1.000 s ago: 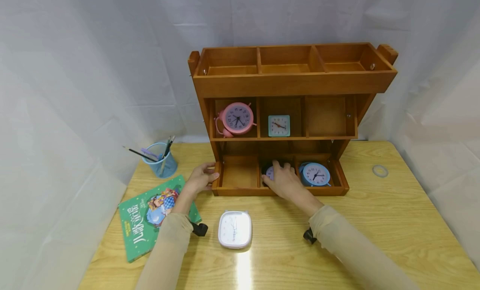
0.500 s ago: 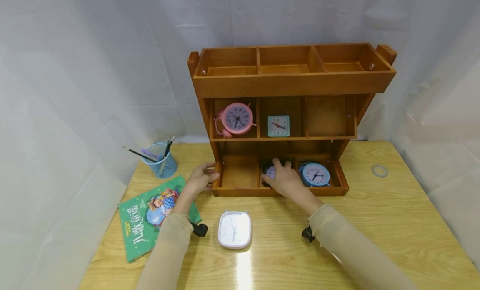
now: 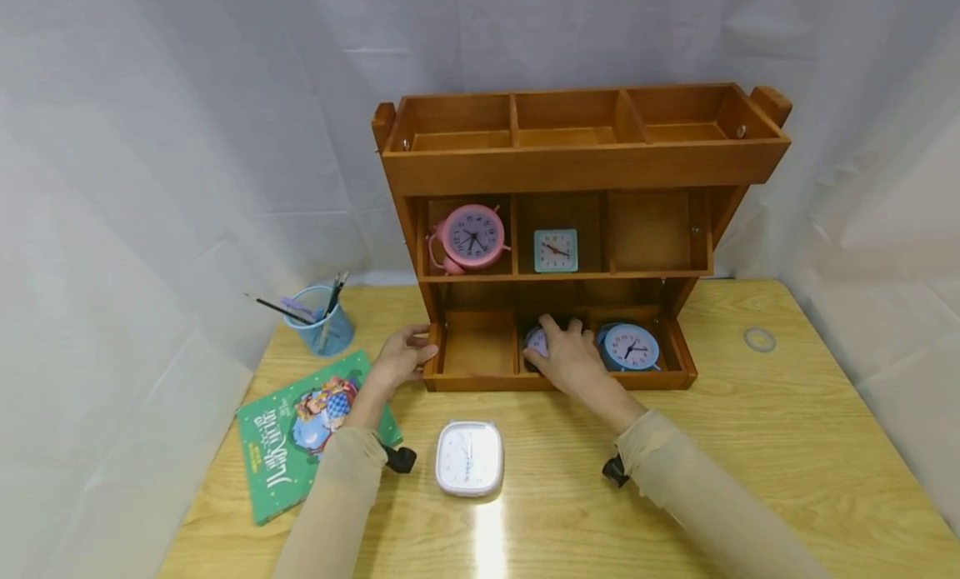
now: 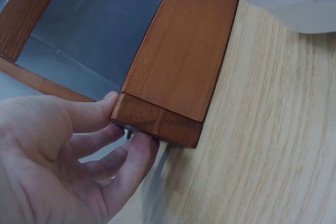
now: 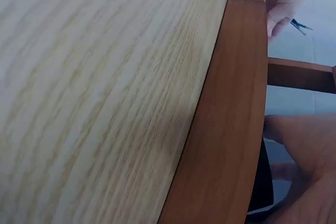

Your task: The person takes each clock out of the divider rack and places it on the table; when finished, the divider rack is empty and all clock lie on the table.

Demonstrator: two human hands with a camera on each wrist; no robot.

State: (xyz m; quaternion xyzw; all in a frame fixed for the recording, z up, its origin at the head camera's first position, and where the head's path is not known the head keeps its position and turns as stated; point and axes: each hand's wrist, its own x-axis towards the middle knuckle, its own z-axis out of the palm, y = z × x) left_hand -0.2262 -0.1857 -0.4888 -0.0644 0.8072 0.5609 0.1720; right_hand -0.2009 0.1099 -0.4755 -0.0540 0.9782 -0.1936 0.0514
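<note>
Under the right hand [image 3: 574,361], a clock [image 3: 536,341]

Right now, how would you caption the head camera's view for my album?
Left hand gripping a wooden shelf, right hand curled around a clock in the bottom middle compartment.

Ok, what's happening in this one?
A person's left hand grips the bottom left end of a wooden rack, while their right hand holds a dark clock, partly hidden, in the middle of the bottom row. A blue clock sits to its right, with a pink clock and a green clock one row up. A white clock lies on the table in front.
</note>
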